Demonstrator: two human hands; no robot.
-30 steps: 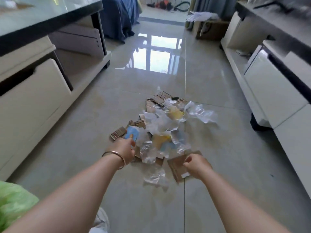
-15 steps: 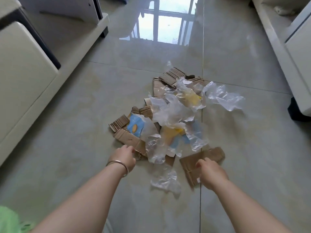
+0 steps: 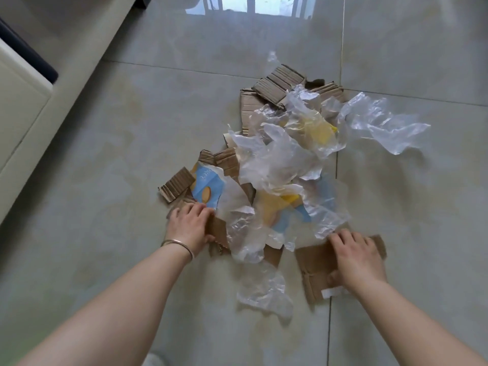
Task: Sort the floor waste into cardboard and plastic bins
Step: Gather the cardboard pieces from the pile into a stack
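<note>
A heap of torn brown cardboard pieces [image 3: 277, 84] and crumpled clear plastic bags [image 3: 280, 159] lies on the grey tiled floor. A blue and yellow printed wrapper [image 3: 206, 187] sits at the heap's left. My left hand [image 3: 191, 225], with a bracelet on its wrist, grips the edge of a cardboard strip [image 3: 219, 231] at the heap's near left. My right hand [image 3: 356, 257] presses on a flat cardboard piece [image 3: 314, 268] at the near right, thumb under its edge. A loose clear bag [image 3: 264, 291] lies between my arms. No bins are in view.
A cream cabinet with a dark gap [image 3: 21, 83] and its low plinth runs along the left. A stray clear plastic sheet [image 3: 380, 125] spreads to the right of the heap. Glossy floor tiles [image 3: 105, 260] reflect a window at the top.
The view has tilted down and drawn closer to the heap. Both hands have come down onto cardboard pieces, the left closing on the strip and the right settling on the flat piece.
</note>
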